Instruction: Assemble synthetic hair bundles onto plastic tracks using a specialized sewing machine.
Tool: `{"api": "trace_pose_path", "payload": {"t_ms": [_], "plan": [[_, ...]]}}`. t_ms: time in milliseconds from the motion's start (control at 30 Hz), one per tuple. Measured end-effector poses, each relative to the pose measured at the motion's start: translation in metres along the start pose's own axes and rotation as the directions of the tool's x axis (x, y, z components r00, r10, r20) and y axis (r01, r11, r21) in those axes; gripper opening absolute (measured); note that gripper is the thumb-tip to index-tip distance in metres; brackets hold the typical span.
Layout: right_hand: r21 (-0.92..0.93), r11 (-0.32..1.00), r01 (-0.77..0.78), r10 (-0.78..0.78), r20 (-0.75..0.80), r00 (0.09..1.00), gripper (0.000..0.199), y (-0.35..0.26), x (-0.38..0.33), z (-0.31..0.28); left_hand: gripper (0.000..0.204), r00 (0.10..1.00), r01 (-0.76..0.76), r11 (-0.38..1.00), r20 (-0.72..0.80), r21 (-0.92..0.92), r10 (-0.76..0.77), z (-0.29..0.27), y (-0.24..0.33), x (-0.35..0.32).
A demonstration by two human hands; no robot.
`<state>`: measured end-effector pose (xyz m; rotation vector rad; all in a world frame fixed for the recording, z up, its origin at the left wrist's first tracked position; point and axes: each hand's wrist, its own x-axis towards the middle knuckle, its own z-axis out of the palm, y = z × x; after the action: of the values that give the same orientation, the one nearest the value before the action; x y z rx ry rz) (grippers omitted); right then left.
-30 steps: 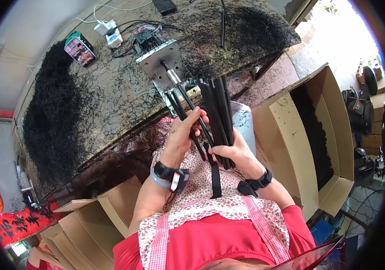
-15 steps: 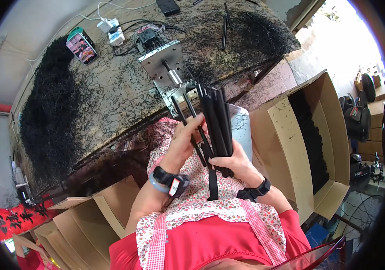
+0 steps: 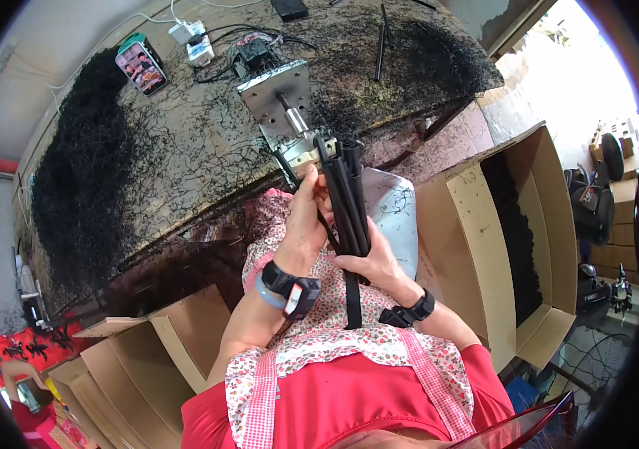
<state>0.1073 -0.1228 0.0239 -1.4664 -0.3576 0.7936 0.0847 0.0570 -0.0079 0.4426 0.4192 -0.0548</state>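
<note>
The person holds a bundle of black plastic strips [image 3: 349,202] upright in front of the chest, near the edge of the bench [image 3: 207,142]. The right hand [image 3: 372,258] is clamped around the lower part of the bundle from the right, fingers wrapped over the strips, and one longer strip hangs down past it toward the floral apron [image 3: 334,352]. The left hand [image 3: 306,217] is closed on the bundle's left side, its thumb and fingers pinching a strip near the top. Both wrists wear black bands.

Just beyond the top of the bundle, on the bench, stands a small metal machine [image 3: 282,105] with a shaft pointing toward the person. Heaps of black shavings [image 3: 80,187] cover the bench's left part and its far right. At the far left of the bench lie a printed tin [image 3: 141,67] and a white power strip [image 3: 192,45] with cables. To the right of the person stands an open cardboard box [image 3: 484,247] with dark contents inside. Folded cardboard boxes [image 3: 132,367] lie at the near left
</note>
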Motion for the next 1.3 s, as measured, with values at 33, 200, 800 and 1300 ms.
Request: {"api": "trace_pose_path", "payload": {"t_ms": [33, 200, 800, 1300], "plan": [[-0.047, 0.998, 0.035, -0.035, 0.013, 0.999, 0.056, 0.0, -0.001, 0.003, 0.032, 1.0, -0.012, 1.0, 0.007, -0.021, 0.012, 0.001, -0.002, 0.001], [0.189, 0.971, -0.148, 0.139, 0.064, 0.988, 0.055, -0.022, -0.02, -0.003, 0.032, 0.997, -0.064, 0.968, -0.034, 0.243, 0.074, 0.006, -0.017, -0.021], [0.333, 0.914, -0.231, 0.234, 0.032, 0.972, 0.032, -0.039, -0.019, -0.017, 0.039, 0.964, -0.158, 0.692, -0.043, 0.704, 0.263, 0.036, 0.021, -0.028], [0.406, 0.898, -0.17, 0.187, -0.001, 0.982, 0.037, -0.019, -0.065, -0.045, 0.059, 0.649, -0.759, 0.167, 0.75, 0.629, 0.125, 0.242, 0.074, -0.182]]}}
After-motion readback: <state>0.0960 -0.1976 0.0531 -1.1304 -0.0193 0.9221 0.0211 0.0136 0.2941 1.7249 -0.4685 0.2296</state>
